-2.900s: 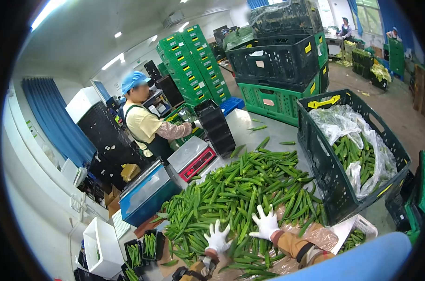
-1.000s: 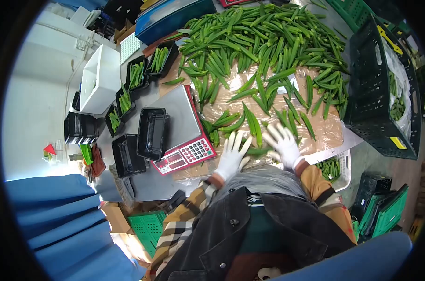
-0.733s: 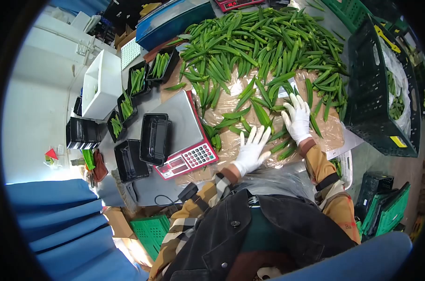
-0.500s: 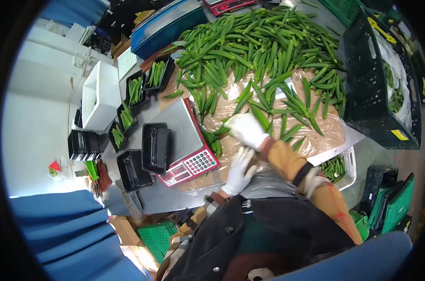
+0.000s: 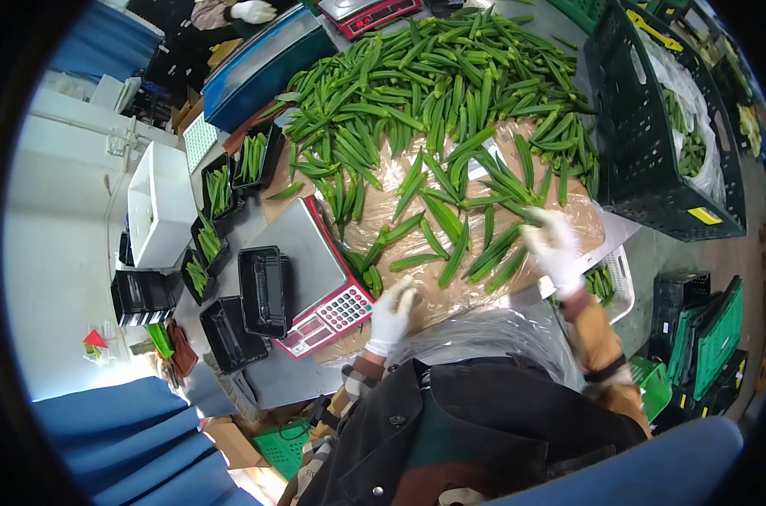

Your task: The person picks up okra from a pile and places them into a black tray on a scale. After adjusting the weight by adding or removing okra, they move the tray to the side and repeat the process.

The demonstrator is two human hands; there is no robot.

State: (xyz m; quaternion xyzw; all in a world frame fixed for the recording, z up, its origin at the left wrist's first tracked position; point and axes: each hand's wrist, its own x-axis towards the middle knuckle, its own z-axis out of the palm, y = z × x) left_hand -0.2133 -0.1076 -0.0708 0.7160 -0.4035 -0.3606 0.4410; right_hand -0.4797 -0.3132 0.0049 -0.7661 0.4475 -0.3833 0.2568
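A large pile of green okra (image 5: 433,76) covers the back of the worktable, with loose pods spread over the plastic-covered cardboard (image 5: 416,240) in front. My left hand (image 5: 389,319), white-gloved, is just right of the red scale's keypad (image 5: 342,309), its fingers loosely apart and nothing visible in them. My right hand (image 5: 556,253), also gloved, is at the right side of the cardboard beside several loose pods (image 5: 497,253). Motion blurs its fingers, so its grip is unclear. An empty black tray (image 5: 263,291) rests on the scale's plate.
Black trays of okra (image 5: 218,191) line the left side by a white bin (image 5: 161,205). Another black tray (image 5: 231,333) lies left of the scale. A dark crate (image 5: 653,143) stands at right, a white basket (image 5: 622,282) below. A co-worker's gloved hand (image 5: 253,12) shows at top.
My right hand has moved right, away from the middle of the cardboard. My left hand has shifted left, toward the scale. The view has shifted, and a co-worker's hand now shows at the top.
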